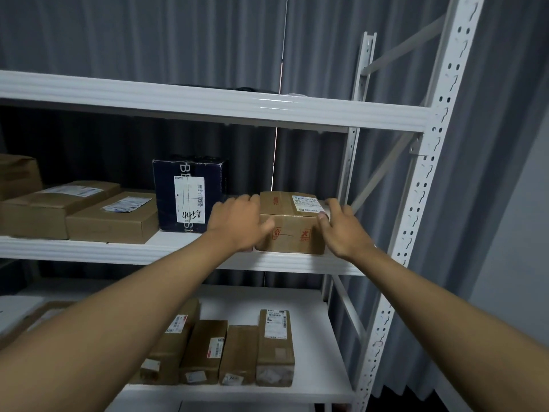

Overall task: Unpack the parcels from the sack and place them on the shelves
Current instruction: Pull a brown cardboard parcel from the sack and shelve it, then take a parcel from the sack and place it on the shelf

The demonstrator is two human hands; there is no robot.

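A small brown cardboard parcel [292,233] with red printed marks and a white label sits on the middle shelf [178,248], near its right end. My left hand [237,223] holds the parcel's left side, fingers reaching back along it and thumb across the front face. My right hand [341,228] holds the right side, thumb on the top front edge and fingers over the far corner. The parcel's base rests on the shelf board. The sack is not in view.
A dark blue box [190,194] marked 4458 stands just left of the parcel, with flat brown boxes [113,217] further left. Several narrow parcels [237,355] lie on the lower shelf. A white perforated upright [421,203] and a grey curtain [490,203] bound the right.
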